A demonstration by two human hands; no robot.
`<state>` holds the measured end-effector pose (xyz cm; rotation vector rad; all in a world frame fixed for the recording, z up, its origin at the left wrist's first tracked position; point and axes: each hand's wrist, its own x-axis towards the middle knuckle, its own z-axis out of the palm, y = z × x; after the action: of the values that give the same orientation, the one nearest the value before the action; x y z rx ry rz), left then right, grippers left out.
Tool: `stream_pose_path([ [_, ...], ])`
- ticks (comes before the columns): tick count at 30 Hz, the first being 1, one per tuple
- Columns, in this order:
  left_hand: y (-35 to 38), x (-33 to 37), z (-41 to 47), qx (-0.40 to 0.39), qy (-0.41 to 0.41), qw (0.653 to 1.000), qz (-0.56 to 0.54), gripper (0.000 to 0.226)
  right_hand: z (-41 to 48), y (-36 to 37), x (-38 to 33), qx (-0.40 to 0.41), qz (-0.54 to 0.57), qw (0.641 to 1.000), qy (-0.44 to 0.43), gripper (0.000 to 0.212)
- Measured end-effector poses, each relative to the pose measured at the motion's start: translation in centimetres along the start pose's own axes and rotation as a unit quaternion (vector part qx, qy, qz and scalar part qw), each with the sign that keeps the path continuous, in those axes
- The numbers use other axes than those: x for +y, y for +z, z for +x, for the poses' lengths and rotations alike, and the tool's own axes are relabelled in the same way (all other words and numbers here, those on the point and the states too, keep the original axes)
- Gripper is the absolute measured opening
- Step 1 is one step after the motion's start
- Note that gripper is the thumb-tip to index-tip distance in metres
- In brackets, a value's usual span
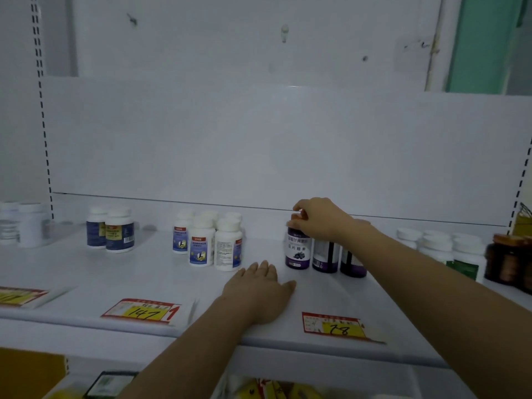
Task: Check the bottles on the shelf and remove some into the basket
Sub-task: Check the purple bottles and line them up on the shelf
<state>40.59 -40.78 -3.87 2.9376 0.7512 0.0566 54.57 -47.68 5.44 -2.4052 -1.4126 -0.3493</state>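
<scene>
A dark purple bottle (pixel 298 250) stands upright on the white shelf (pixel 149 272), leftmost of three purple bottles; the other two purple bottles (pixel 338 259) stand just right of it, partly behind my forearm. My right hand (pixel 316 218) grips the top of the leftmost purple bottle from above, fingers curled round its cap. My left hand (pixel 260 292) lies flat on the shelf in front of the bottles, palm down, fingers straight. No basket is in view.
Several white bottles (pixel 213 243) with blue labels stand left of my hands, two blue-labelled bottles (pixel 110 231) further left. White-capped green-labelled bottles (pixel 443 249) and brown jars (pixel 509 260) stand at the right. Price tags (pixel 144 311) lie along the shelf's front edge.
</scene>
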Motion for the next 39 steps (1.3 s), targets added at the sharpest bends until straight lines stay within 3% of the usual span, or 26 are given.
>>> stream_pose_path([
  [3, -0.1, 0.0, 0.0, -0.003, -0.002, 1.000, 0.000, 0.070, -0.4, -1.7, 0.5, 0.017, 0.024, 0.999, 0.036, 0.046],
  [9, -0.2, 0.2, -0.3, -0.003, -0.001, 1.000, 0.000, 0.069, -1.3, -2.1, 2.1, -0.080, -0.111, 0.988, 0.070, 0.041],
  [12, -0.2, 0.2, -0.3, -0.002, 0.001, 1.000, -0.002, 0.068, -1.2, -1.5, 2.4, -0.066, -0.127, 0.988, 0.064, 0.038],
  [18, -0.3, 0.3, -0.4, 0.022, -0.015, 0.999, -0.020, 0.068, -2.6, -4.6, 2.7, 0.046, -0.035, 0.998, 0.041, 0.036],
  [23, -1.4, 1.6, -2.3, 0.105, 0.001, 0.989, -0.105, 0.058, -4.7, -9.6, 2.1, 0.105, 0.099, 0.989, 0.002, 0.038],
  [26, -3.4, 3.3, -3.2, 0.139, 0.060, 0.937, -0.313, 0.065, -6.2, -11.8, 1.6, 0.093, 0.173, 0.980, -0.021, 0.035],
  [29, -5.9, 4.8, -3.7, 0.088, 0.115, 0.859, -0.491, 0.069, -7.4, -13.0, 1.1, 0.069, 0.268, 0.960, -0.045, 0.027],
  [35, -6.3, 7.0, -5.1, 0.134, 0.136, 0.823, -0.534, 0.033, -9.3, -12.8, 1.2, 0.037, 0.404, 0.912, -0.054, 0.021],
  [39, -5.6, 8.8, -6.1, 0.080, 0.134, 0.810, -0.566, 0.052, -10.2, -12.0, 1.6, 0.064, 0.394, 0.915, -0.054, 0.019],
])
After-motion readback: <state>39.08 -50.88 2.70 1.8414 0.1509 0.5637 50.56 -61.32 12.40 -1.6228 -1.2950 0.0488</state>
